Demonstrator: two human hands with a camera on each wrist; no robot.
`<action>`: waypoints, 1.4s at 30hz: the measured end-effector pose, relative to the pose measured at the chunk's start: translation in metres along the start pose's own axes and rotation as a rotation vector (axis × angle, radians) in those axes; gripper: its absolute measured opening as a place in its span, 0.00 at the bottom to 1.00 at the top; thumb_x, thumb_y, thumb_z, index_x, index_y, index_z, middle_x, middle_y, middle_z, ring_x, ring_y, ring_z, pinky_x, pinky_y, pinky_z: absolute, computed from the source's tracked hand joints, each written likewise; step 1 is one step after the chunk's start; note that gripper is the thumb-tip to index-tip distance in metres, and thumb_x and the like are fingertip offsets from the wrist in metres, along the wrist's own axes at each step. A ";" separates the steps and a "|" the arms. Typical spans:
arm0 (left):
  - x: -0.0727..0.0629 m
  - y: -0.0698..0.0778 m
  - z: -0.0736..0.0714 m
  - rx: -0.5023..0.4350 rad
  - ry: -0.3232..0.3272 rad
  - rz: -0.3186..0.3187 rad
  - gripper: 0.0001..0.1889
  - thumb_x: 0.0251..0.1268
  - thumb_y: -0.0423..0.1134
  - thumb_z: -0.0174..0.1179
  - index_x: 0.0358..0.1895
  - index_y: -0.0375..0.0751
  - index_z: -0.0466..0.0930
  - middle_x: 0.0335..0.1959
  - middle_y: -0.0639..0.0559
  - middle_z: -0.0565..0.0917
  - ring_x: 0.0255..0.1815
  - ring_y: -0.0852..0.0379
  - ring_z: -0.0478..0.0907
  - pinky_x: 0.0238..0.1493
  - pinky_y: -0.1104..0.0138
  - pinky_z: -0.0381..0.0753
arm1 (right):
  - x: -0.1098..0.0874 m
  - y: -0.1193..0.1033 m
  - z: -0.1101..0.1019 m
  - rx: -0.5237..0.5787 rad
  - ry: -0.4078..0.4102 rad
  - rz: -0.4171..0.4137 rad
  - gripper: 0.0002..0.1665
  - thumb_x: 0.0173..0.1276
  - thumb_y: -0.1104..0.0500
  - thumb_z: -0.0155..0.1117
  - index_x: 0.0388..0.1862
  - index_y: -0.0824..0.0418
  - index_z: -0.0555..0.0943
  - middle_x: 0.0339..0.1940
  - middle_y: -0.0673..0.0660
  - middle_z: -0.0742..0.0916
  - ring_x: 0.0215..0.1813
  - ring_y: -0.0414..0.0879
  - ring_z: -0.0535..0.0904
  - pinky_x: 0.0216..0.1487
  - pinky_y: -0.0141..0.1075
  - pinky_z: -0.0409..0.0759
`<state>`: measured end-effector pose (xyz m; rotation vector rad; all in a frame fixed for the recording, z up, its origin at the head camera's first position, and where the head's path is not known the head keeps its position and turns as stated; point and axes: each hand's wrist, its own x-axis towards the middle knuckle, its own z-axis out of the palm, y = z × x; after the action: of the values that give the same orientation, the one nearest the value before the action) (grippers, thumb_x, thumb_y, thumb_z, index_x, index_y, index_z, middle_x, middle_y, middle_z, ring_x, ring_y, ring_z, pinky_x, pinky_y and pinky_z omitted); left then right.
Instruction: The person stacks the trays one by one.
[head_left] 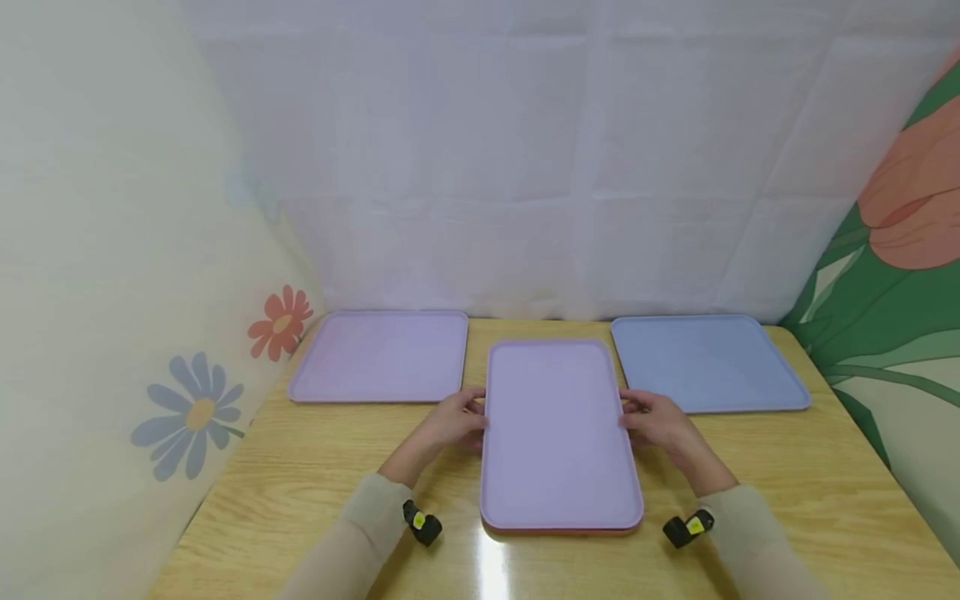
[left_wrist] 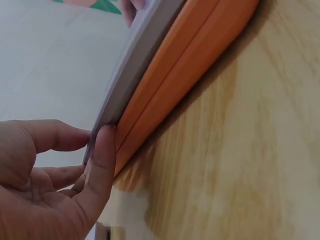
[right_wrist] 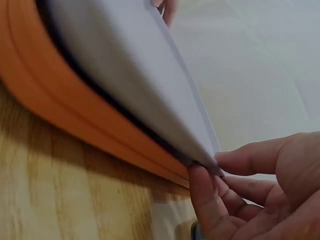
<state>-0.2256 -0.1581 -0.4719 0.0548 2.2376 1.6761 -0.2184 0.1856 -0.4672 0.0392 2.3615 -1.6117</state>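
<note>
A lavender rectangular tray (head_left: 558, 433) lies lengthwise in the middle of the table, its bare face up. Beneath it, two stacked orange layers (left_wrist: 172, 65) show in the wrist views, probably more trays. My left hand (head_left: 453, 419) pinches the lavender tray's left long rim between thumb and fingers. On the opposite rim, my right hand (head_left: 660, 421) pinches in the same way. A dark line runs between the lavender tray and the orange edge (right_wrist: 60, 95) in the right wrist view; whether they touch is unclear.
Another lavender tray (head_left: 382, 357) lies sideways at the back left. At the back right lies a blue tray (head_left: 708, 362). A white cloth (head_left: 480, 167) hangs behind the wooden table (head_left: 300, 467), with flower-patterned cloths at both sides.
</note>
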 end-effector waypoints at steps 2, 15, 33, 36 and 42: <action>0.001 -0.002 0.001 0.016 0.008 0.003 0.33 0.62 0.24 0.59 0.72 0.24 0.63 0.44 0.40 0.75 0.36 0.52 0.78 0.34 0.59 0.89 | 0.001 0.000 0.000 -0.044 0.015 -0.008 0.32 0.66 0.70 0.64 0.69 0.75 0.70 0.45 0.64 0.82 0.39 0.45 0.81 0.39 0.38 0.86; 0.002 -0.010 0.001 -0.057 -0.042 -0.028 0.35 0.66 0.25 0.56 0.76 0.29 0.56 0.56 0.29 0.75 0.43 0.46 0.82 0.42 0.50 0.89 | 0.005 0.003 0.003 -0.080 0.014 0.026 0.32 0.67 0.70 0.64 0.70 0.74 0.70 0.48 0.68 0.84 0.39 0.48 0.84 0.41 0.41 0.88; -0.003 -0.015 -0.001 -0.189 -0.102 -0.067 0.32 0.67 0.24 0.57 0.73 0.24 0.58 0.66 0.27 0.70 0.56 0.44 0.77 0.47 0.47 0.87 | -0.008 0.000 -0.027 -0.053 -0.038 -0.070 0.30 0.71 0.67 0.60 0.68 0.80 0.67 0.53 0.73 0.80 0.48 0.52 0.84 0.50 0.44 0.88; -0.002 -0.015 -0.002 -0.202 -0.106 -0.075 0.32 0.67 0.24 0.57 0.73 0.24 0.58 0.66 0.27 0.69 0.56 0.44 0.76 0.47 0.47 0.87 | -0.009 0.002 -0.043 -0.068 -0.066 -0.081 0.32 0.74 0.65 0.59 0.71 0.79 0.64 0.59 0.76 0.78 0.53 0.55 0.84 0.53 0.45 0.87; -0.003 -0.015 -0.004 -0.214 -0.120 -0.076 0.33 0.67 0.24 0.57 0.74 0.24 0.56 0.67 0.26 0.68 0.55 0.44 0.77 0.48 0.47 0.87 | -0.013 0.003 -0.079 -0.152 -0.080 -0.123 0.34 0.76 0.62 0.58 0.73 0.79 0.61 0.65 0.78 0.75 0.59 0.61 0.80 0.56 0.45 0.86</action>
<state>-0.2213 -0.1666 -0.4842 0.0164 1.9391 1.8100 -0.2224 0.2611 -0.4404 -0.2009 2.4589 -1.4512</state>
